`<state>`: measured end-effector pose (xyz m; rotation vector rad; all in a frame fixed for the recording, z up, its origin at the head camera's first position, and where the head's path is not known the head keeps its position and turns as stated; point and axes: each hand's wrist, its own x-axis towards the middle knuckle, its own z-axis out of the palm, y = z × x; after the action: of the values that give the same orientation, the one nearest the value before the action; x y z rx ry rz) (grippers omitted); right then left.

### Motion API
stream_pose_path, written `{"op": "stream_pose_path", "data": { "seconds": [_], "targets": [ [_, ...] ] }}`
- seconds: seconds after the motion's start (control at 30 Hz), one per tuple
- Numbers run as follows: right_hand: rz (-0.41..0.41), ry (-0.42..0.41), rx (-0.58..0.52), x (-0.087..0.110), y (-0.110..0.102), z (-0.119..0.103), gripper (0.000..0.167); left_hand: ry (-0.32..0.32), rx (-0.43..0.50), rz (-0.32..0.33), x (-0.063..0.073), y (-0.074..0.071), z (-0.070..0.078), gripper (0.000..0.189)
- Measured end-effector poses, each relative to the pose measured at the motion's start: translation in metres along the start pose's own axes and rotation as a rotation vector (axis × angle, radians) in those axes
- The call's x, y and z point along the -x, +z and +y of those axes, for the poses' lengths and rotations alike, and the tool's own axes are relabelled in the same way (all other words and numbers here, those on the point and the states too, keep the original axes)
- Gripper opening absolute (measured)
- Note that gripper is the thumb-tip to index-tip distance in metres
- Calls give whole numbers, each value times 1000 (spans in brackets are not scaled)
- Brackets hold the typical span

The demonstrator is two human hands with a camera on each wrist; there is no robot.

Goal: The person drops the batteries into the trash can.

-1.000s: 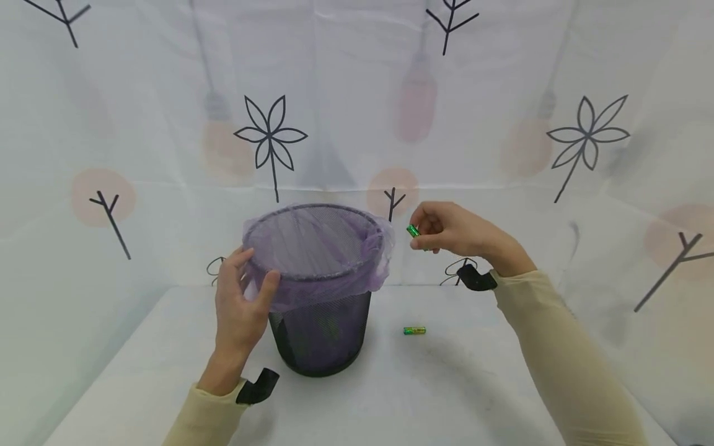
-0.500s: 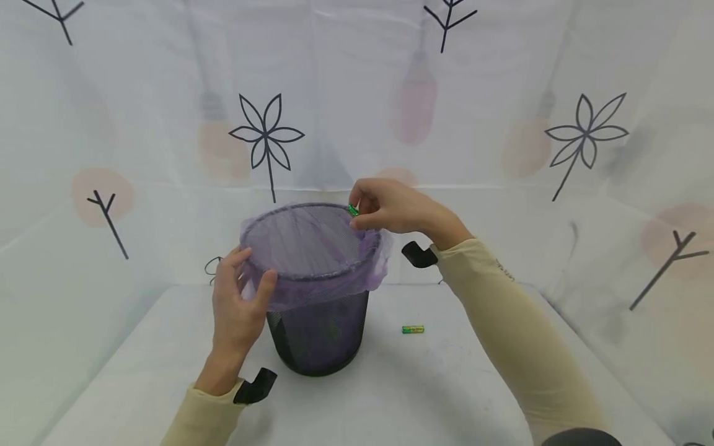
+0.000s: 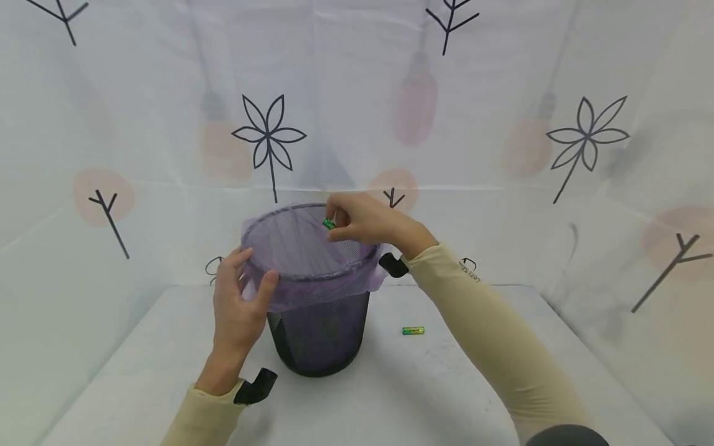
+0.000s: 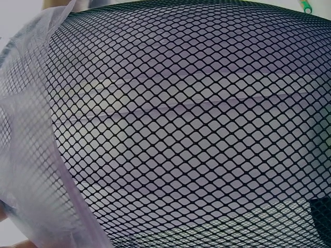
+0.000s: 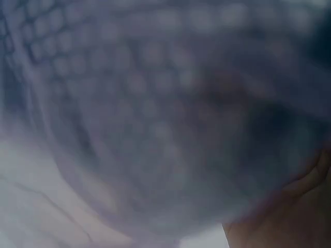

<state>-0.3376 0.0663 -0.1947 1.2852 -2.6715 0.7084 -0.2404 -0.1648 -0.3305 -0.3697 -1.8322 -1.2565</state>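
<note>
A black mesh waste bin (image 3: 318, 353) stands on the white table, with a thin purple liner bag (image 3: 329, 294) folded over its rim. My left hand (image 3: 237, 316) grips the bin's upper left side, thumb in front and fingers at the rim. Above the bin's opening, near the right rim, my right hand (image 3: 362, 218) pinches a small green battery (image 3: 329, 223) between thumb and fingers. A second green-and-yellow battery (image 3: 413, 331) lies on the table right of the bin. The left wrist view shows the mesh (image 4: 181, 119) close up; the right wrist view is mostly blurred mesh (image 5: 150, 77).
The white table (image 3: 357, 409) reaches back to a pale cloth backdrop (image 3: 346, 148) printed with flowers and twigs. A dark rounded thing (image 3: 568, 435) shows at the bottom edge on the right.
My right hand has moved left with the battery, from right of the bin to over its opening, and dipped slightly in the last half second. The left hand stays at the rim.
</note>
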Motion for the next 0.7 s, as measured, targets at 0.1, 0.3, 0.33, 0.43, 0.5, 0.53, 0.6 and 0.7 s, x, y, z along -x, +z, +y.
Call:
{"op": "stream_pose_path", "data": {
  "seconds": [0.1, 0.3, 0.33, 0.43, 0.5, 0.53, 0.6, 0.7],
  "targets": [
    [-10, -8, 5, -4, 5, 1, 29, 3, -11, -2, 0, 0, 0, 53],
    [-34, 6, 21, -10, 14, 1, 29, 2, -22, -2, 0, 0, -1, 52],
    [-35, 8, 21, -11, 15, 1, 28, 2, -22, -2, 0, 1, -1, 52],
    [-50, 16, 25, -12, 19, 0, 28, 0, -23, 0, 0, 1, -2, 52],
    [-67, 27, 50, -13, 22, 0, 28, -2, -27, 1, 0, 1, -3, 52],
    [-75, 32, 68, -13, 24, 1, 29, -3, -26, 2, 0, 1, -3, 52],
    [-91, 43, 98, -13, 26, 1, 29, -3, -24, 5, 0, 1, -4, 52],
    [-101, 46, 133, -13, 29, 1, 29, -1, -18, 6, 1, 1, -4, 53]
  ]
}}
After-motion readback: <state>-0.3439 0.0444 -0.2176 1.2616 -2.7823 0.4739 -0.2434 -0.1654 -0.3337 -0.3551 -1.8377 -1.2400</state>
